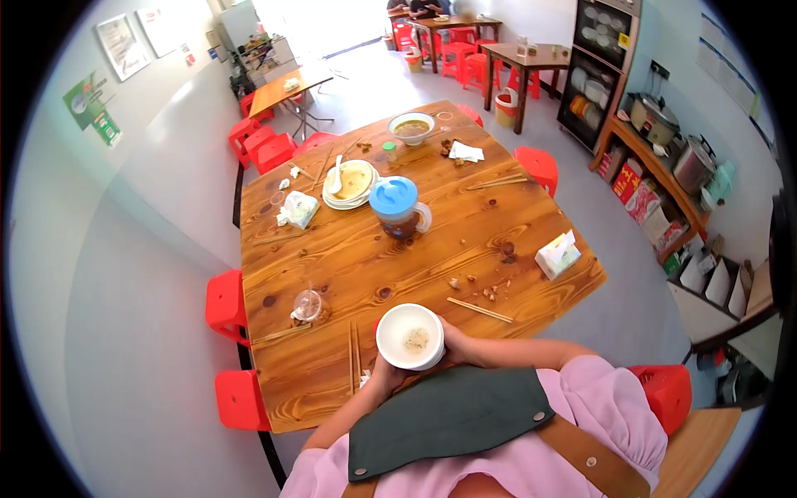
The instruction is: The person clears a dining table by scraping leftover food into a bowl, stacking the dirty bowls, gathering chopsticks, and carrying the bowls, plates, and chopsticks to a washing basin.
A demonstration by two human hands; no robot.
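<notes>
A white bowl (410, 336) with some residue at its bottom is held between my two hands, close to my apron at the near edge of the wooden table (332, 249). My left hand (388, 373) wraps its lower left side, and my right hand (452, 342) wraps its right side; the fingers are partly hidden beneath it. The bowl looks thick-rimmed, possibly a stack. Chopsticks (354, 358) lie to its left, and another pair (480, 310) lies to the right beside food scraps (490, 293).
Farther back stand a blue-lidded pitcher (397, 207), stacked plates (347, 184) with a spoon, and a soup bowl (412, 129). Tissue packs (558, 256) and a clear cup (307, 305) are on the table. Red stools (226, 299) surround it. People sit at the far tables.
</notes>
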